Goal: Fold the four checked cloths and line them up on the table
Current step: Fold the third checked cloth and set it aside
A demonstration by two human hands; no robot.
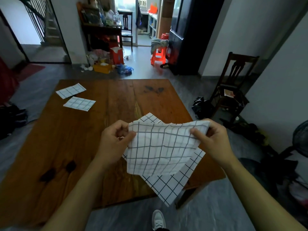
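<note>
Above the wooden table (83,139) I hold a white cloth with grey checks (160,147) by its two upper corners. My left hand (115,140) pinches the left corner and my right hand (211,139) pinches the right one. The cloth hangs slack between them. Under it lies another white cloth with thin black checks (171,184), spread flat, its near corner hanging over the table's front edge. Two folded checked cloths lie at the far left of the table, one (70,90) behind the other (79,103).
A dark wooden chair (233,84) stands to the right of the table, with bags on the floor beside it. A fan (300,137) is at the right edge. Boxes, an orange stool (158,55) and clutter lie on the floor beyond the table.
</note>
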